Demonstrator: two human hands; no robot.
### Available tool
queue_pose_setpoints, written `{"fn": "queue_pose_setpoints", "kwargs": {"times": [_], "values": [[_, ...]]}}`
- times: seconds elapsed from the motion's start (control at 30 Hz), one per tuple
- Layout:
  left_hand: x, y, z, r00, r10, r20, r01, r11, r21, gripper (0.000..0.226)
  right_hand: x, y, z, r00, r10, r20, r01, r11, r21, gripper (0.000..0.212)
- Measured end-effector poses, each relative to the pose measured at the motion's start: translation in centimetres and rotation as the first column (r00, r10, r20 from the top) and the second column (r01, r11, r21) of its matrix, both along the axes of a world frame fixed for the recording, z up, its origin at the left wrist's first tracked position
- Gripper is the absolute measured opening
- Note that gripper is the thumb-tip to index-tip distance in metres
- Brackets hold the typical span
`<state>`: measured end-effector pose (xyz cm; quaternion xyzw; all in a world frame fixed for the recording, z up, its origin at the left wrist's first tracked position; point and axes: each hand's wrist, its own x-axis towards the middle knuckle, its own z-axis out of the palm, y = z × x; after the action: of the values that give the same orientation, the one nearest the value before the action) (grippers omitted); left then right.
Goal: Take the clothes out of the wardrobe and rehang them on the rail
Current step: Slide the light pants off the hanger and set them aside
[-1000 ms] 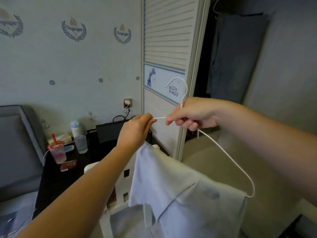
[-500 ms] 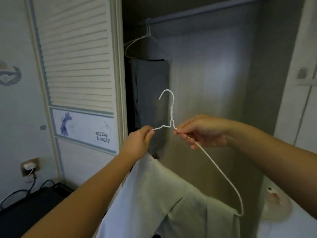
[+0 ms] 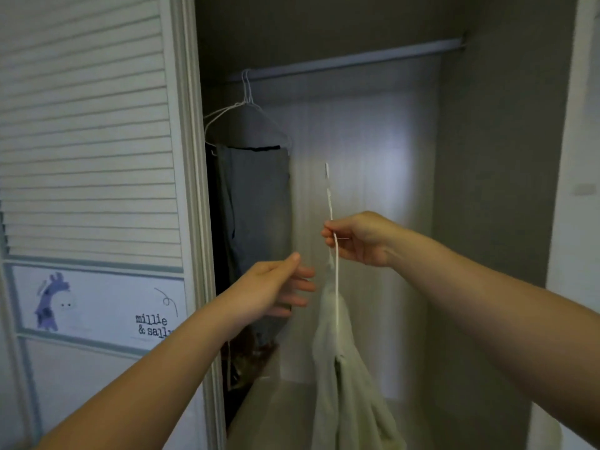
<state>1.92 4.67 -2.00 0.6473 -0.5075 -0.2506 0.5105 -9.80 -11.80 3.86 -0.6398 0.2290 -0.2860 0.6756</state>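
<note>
head view puts the white wire hanger [image 3: 334,254] edge-on at the centre of the open wardrobe, its hook end up and a pale shirt [image 3: 347,384] draped from it, hanging below the right hand [image 3: 360,238]. that hand's fingers [image 3: 328,229] pinch the wire near the neck, so the whole load hangs from one small grip. the left hand [image 3: 276,287] sits just beside the shirt, fingers loosely spread and holding nothing. well above runs the rail [image 3: 357,60], with two hangers and dark trousers [image 3: 256,206] hung at its left end. to hang it well, i judge the hook should be turned to face the rail and lifted over the bare stretch right of the trousers, while the left hand steadies the shirt so it does not slide off the sloping wire. the louvred door [image 3: 87,141] stands to the left, clear of the path.
</note>
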Motion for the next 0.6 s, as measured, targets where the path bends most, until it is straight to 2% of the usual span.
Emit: {"fn": "queue_pose_setpoints", "kwargs": {"times": [0.1, 0.2, 0.3, 0.37, 0.47, 0.6], "values": [[1.2, 0.2, 2.0, 0.999, -0.009, 0.052, 0.009, 1.000, -0.010, 0.042, 3.3, -1.6, 1.0, 0.997, -0.065, 0.044, 0.069, 0.993, -0.095, 0.009], [2.0, -0.8, 3.7, 0.995, 0.027, 0.094, -0.022, 0.999, -0.050, 0.027, 5.8, -3.1, 2.3, 0.986, -0.132, 0.103, 0.150, 0.971, -0.189, 0.013], [4.5, -3.3, 5.1, 0.967, 0.123, 0.223, -0.094, 0.986, -0.136, 0.015, 8.5, -4.8, 4.5, 0.966, -0.155, 0.207, 0.206, 0.944, -0.257, 0.017], [6.8, -5.4, 6.4, 0.910, 0.206, 0.359, -0.153, 0.974, -0.170, 0.015, 10.2, -6.3, 6.1, 0.949, -0.162, 0.269, 0.245, 0.918, -0.311, 0.025], [9.3, -8.6, 9.4, 0.767, 0.334, 0.548, -0.249, 0.942, -0.225, 0.022, 12.6, -9.2, 8.9, 0.923, -0.165, 0.348, 0.300, 0.875, -0.380, 0.033], [11.5, -12.5, 13.7, 0.585, 0.480, 0.654, -0.328, 0.877, -0.350, 0.023, 15.8, -13.2, 13.3, 0.907, -0.131, 0.401, 0.314, 0.843, -0.436, 0.036]]}}
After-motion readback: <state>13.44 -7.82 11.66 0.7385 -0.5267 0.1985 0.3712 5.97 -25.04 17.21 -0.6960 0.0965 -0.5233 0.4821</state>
